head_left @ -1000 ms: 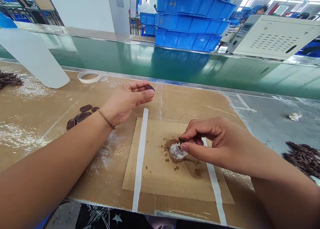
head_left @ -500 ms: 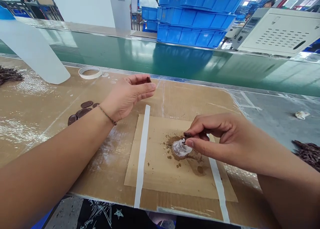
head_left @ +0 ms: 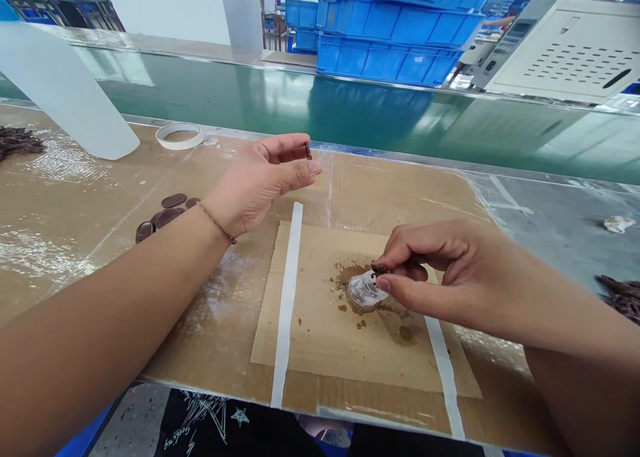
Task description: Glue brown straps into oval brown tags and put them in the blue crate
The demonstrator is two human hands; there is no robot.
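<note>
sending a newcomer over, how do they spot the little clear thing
On the brown tabletop, find the cardboard sheet crossed by two white tape strips. Between them, by the right hand, is the clear thing. Shiny and see-through, it rises above the flat brown stains around it.

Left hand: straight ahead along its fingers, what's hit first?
Likely the edge strip, then the green surface behind it. The left hand looks raised, so it might clear the strip; depth is unclear.
</note>
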